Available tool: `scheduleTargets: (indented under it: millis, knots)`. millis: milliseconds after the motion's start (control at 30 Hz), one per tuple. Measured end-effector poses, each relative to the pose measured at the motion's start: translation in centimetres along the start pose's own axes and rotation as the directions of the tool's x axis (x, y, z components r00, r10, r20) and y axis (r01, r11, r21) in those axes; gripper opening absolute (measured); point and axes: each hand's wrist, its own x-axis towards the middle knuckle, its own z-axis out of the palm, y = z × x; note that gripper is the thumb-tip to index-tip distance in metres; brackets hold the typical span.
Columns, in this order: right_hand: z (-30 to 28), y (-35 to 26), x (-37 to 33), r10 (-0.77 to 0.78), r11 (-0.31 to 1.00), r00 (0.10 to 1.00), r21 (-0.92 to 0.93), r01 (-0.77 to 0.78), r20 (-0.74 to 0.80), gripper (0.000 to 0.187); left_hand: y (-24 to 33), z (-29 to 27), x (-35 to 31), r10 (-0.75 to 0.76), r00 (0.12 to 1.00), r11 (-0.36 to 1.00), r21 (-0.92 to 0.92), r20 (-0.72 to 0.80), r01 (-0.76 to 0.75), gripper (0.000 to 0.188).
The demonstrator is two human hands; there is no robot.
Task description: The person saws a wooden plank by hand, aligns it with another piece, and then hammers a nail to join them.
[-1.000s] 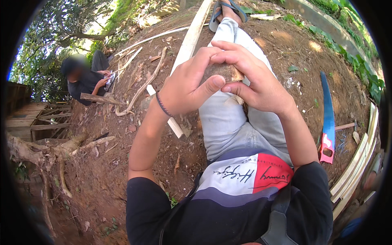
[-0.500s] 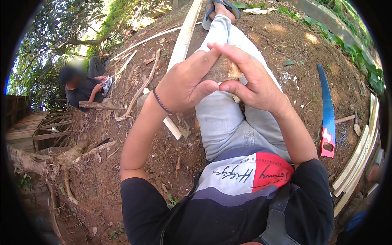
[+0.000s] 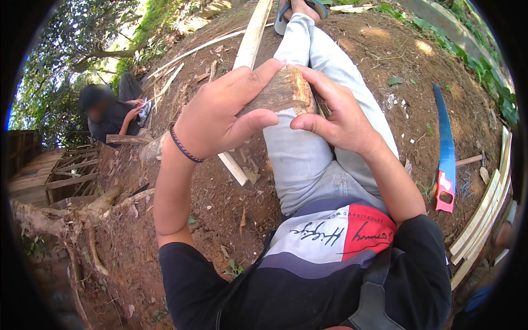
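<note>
One wood piece: your left hand grasps it, right hand spread loosely around end; likely positioning; next, steady hold.

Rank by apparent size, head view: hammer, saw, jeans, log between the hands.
1. Jeans
2. Saw and log, unranked: the log looks nearer the camera and is partly hidden
3. Hammer

The left hand hides part of the log (its own last fingers are out of sight too). The top edge cuts off the sandals and long board. The other person's head is blurred; bits beside the hammer are too small to tell.
</note>
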Motion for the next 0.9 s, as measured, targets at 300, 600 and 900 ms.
scheduleTargets:
  millis: [300, 600, 900]
  knots:
    - [0.6, -0.1, 0.0, -0.01, 0.999, 0.999, -0.053, 0.008, -0.046, 0.074, 1.8, -1.2, 0.4, -0.212, 0.949, 0.972, 0.154, 0.234, 0.179, 0.064]
    - [1.2, -0.3, -0.1, 0.019, 0.999, 0.999, -0.026, -0.02, -0.026, 0.07, 1.9, -0.7, 0.0, -0.192, 0.967, 0.975, 0.147, 0.165, 0.168, 0.062]
    - [1.3, -0.2, -0.1, -0.059, 0.998, 0.997, -0.012, 0.059, -0.055, 0.072, 2.2, -0.5, 0.1, -0.183, 0.977, 0.977, 0.133, 0.106, 0.169, 0.06]
